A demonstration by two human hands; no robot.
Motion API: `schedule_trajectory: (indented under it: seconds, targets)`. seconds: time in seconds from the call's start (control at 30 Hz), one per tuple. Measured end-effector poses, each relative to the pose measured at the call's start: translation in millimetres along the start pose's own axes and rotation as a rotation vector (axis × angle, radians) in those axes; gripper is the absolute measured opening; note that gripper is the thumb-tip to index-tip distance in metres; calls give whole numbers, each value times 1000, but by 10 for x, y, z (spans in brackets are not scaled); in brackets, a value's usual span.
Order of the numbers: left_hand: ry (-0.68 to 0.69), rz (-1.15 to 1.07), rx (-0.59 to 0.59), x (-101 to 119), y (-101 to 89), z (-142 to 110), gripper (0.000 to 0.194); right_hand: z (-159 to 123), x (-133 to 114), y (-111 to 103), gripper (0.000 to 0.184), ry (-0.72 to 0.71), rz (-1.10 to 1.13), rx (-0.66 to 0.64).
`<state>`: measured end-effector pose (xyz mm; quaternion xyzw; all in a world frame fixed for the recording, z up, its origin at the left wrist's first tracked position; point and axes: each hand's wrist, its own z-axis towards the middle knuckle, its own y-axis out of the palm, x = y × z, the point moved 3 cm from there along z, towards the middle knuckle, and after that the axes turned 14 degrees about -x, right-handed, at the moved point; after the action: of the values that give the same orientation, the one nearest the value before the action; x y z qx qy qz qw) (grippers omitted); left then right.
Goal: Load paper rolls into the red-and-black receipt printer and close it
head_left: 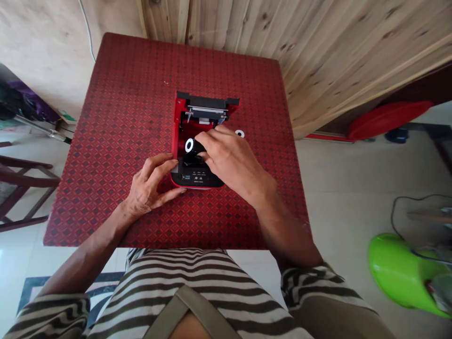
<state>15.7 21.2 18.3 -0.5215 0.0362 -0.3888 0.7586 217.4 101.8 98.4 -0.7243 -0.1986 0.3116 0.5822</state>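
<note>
A small red and black label printer (197,181) sits on the table with its lid (207,101) raised. My left hand (150,186) steadies its front left corner, fingertips on the left side and thumb along the front edge. My right hand (228,155) reaches into the open body, with fingers and thumb closed on a black ribbon roll (194,147) that has a white ring-shaped core end. My fingers hide the roll's right part. Just beyond my right hand, a white ring (239,133) shows beside the printer, partly covered.
The table (141,84) wears a red patterned cover and stands by a wooden plank wall (247,23). A wooden stool (26,183) is at the left. On the floor to the right are a green plastic thing (399,270) and a cable (393,214).
</note>
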Motion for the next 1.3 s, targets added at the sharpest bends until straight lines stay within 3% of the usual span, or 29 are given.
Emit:
schedule_trajectory:
  seconds: [0.13, 0.37, 0.57, 0.83, 1.07, 1.17, 1.3]
  targets:
    - [8, 4, -7, -1, -1, -7, 77, 116, 15, 41, 26, 65, -35, -73]
    - [-8, -16, -17, -7, -3, -1, 79, 208, 70, 106, 19, 69, -58, -15]
    - [16, -6, -5, 3, -13, 9, 77, 325, 87, 118, 21, 142, -103, -153]
    - [-13, 1, -15, -7, -2, -1, 75, 358, 129, 204, 24, 146, -59, -142]
    - [-35, -3, -26, -15, 11, -13, 76, -56, 141, -5, 55, -127, 279, -53]
    - [-44, 2, -19, -14, 3, -18, 73, -177, 110, -46, 48, -216, 358, -52]
    - [-14, -84, -32, -4, -124, 15, 74, -188, 63, 14, 17, -230, 345, 50]
